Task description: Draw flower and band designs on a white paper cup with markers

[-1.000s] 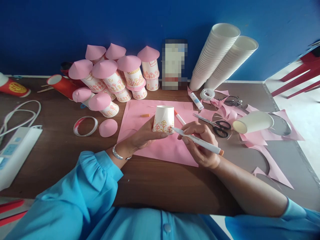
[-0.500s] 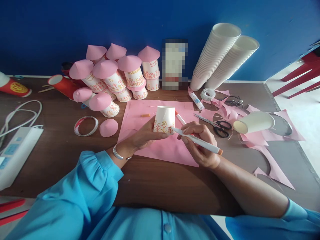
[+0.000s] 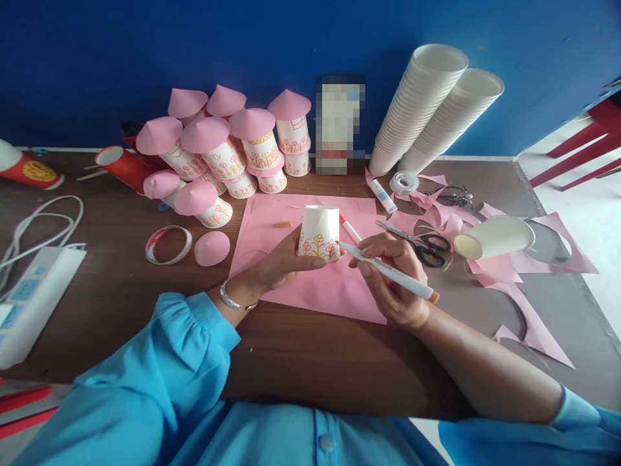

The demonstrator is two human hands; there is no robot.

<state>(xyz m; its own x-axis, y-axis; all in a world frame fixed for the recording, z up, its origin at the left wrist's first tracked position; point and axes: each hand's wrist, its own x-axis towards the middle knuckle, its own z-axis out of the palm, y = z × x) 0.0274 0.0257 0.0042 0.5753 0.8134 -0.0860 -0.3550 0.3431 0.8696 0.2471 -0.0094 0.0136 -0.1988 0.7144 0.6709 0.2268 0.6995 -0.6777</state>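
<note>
My left hand [image 3: 281,262] is closed around a small white paper cup [image 3: 320,228] held upside down above a pink paper sheet [image 3: 315,285]. Red and yellow flowers are drawn round the cup near its rim. My right hand [image 3: 392,278] grips a white marker [image 3: 388,270] with an orange end, its tip touching the cup's lower right side. A second marker [image 3: 349,228] lies on the pink sheet just behind the cup.
Decorated cups with pink cone lids [image 3: 228,152] are piled at the back left. Two stacks of white cups [image 3: 427,107] lean on the blue wall. Scissors [image 3: 420,241], a glue stick [image 3: 382,195], tape [image 3: 403,182], a lying cup [image 3: 495,237] and pink scraps [image 3: 528,323] are at right. A power strip [image 3: 33,301] lies at left.
The marker tip has shifted slightly up and right along the cup's lower edge. The left hand and cup have stayed almost still.
</note>
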